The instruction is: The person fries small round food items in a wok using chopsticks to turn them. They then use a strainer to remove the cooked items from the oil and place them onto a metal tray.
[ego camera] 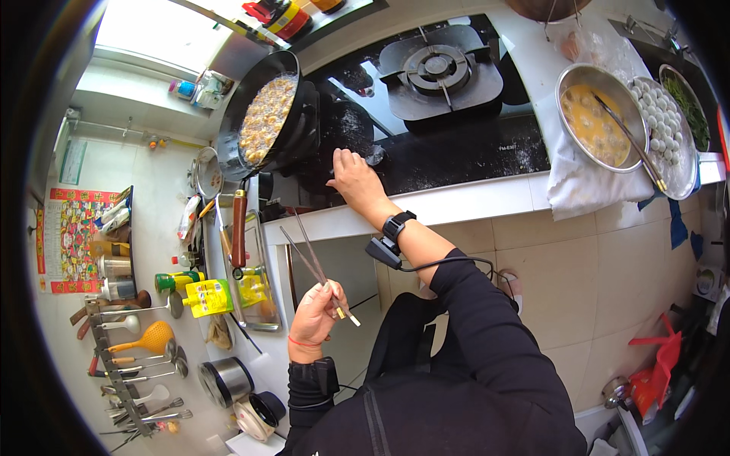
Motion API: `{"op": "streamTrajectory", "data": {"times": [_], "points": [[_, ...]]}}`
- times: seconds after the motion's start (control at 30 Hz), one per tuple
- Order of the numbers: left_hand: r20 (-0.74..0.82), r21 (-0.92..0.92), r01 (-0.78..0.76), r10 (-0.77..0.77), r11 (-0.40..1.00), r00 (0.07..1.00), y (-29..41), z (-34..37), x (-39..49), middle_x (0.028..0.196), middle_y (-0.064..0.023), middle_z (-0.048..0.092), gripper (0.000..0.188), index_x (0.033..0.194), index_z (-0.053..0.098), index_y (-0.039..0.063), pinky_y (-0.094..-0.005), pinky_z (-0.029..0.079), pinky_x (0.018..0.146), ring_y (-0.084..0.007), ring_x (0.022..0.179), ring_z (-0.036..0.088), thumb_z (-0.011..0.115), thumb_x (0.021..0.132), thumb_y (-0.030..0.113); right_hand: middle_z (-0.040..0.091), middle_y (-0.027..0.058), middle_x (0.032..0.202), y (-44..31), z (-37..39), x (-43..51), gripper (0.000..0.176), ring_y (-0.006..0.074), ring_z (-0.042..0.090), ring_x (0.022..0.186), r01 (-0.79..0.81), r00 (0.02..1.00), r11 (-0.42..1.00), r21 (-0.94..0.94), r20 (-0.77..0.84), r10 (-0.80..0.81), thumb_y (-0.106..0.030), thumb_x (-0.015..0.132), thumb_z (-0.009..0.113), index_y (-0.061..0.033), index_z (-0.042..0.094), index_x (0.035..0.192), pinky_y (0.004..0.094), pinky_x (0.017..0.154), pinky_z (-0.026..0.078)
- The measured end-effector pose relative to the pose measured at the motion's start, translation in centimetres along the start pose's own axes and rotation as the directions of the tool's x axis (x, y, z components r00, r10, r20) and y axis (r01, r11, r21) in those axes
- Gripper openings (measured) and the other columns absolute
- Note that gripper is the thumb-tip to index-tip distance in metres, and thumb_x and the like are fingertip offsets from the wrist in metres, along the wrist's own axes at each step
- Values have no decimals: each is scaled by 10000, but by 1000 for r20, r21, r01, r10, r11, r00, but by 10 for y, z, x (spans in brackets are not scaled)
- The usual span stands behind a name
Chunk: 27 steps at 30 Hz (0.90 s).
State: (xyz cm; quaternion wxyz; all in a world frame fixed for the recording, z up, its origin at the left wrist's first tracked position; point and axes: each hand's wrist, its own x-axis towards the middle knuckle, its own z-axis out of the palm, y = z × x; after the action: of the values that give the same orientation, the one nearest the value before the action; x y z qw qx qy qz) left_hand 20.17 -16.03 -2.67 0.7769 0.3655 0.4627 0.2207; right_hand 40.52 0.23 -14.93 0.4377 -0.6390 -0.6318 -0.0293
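Observation:
My left hand (318, 314) grips a pair of dark chopsticks (308, 259), their tips pointing away from me toward the counter edge. Over the front left of the black glass gas cooktop (467, 154) is my right hand (359, 181), palm down, holding nothing visible. Whether its fingers touch the glass I cannot tell. Just left of it sits a black wok (230, 128) with a wooden handle (239, 228). Small golden pieces of food (268, 117) lie in bubbling oil inside it. White powder is scattered on the cooktop.
Right of the cooktop stand a steel bowl (562, 105) of yellow liquid with round pieces and chopsticks, a tray of white-coated balls (658, 114) and leafy greens (684, 100). A white cloth (587, 194) hangs over the edge. A strainer (206, 171) and yellow pouches (208, 297) are left.

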Motion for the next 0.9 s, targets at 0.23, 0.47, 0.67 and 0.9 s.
{"op": "streamTrajectory", "data": {"times": [0.23,0.47,0.67,0.9], "points": [[14,-48,4,-4,999,1000,15,-2,-20,785,-18,497,244,939,567,75,-271,387,628,-123,670,439,547,1046,293,519,199,1234,-9,-17,6,648,354,555,1106,-19,1000,986,166,22,15,-221,858,743,49,470,1380,397,966,489],[153,-188,-22,52,982,987,55,0,-36,822,35,589,246,985,628,72,-210,426,671,-49,719,528,522,1070,278,545,203,1219,-56,-112,-6,560,404,572,1081,82,971,872,483,159,-179,-99,848,713,-15,494,1357,440,924,505],[147,-236,-123,161,964,976,83,-6,-32,861,26,614,217,1029,629,76,-226,428,669,-65,735,549,531,1063,267,462,192,1449,-128,-206,-3,850,382,523,1242,279,764,833,478,416,-494,-342,770,819,-51,438,1472,468,1039,449],[361,-291,-125,230,948,904,110,-24,-16,1045,-3,644,298,1235,610,54,-243,509,762,-74,874,604,504,1072,280,434,212,1480,-189,-199,29,746,387,501,1306,440,773,805,397,288,-565,-471,782,781,-139,555,1412,455,1039,473]]}}
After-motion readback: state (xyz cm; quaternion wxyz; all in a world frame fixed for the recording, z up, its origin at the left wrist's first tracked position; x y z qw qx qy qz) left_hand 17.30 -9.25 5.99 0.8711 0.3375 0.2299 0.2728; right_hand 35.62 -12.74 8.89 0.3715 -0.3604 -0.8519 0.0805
